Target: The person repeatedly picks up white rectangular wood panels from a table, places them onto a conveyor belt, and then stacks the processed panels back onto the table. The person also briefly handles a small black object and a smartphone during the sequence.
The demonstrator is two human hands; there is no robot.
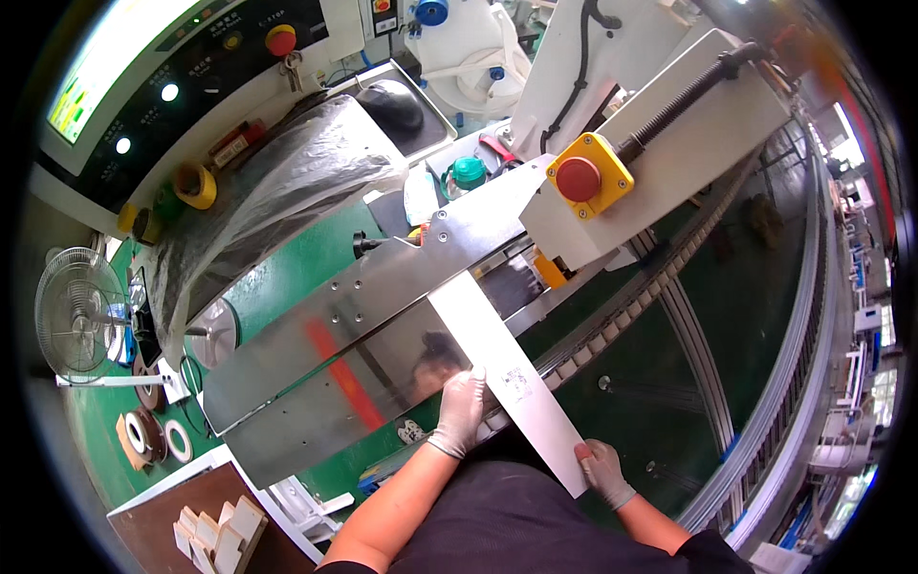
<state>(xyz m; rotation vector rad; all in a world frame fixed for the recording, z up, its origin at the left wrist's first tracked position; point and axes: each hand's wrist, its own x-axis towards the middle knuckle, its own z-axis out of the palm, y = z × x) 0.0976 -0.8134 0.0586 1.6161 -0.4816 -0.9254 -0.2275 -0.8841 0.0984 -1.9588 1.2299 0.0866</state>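
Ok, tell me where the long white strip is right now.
In the head view, the long white strip lies diagonally at lower centre, running out from under the shiny metal guard, with the left hand on its edge and the right hand holding its near end.

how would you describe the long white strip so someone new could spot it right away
Start at the big shiny metal guide plate slanting across the middle. The long white strip runs from under its right edge toward the person, left hand on its side, right hand at its near end. It alone is flat, matte white.
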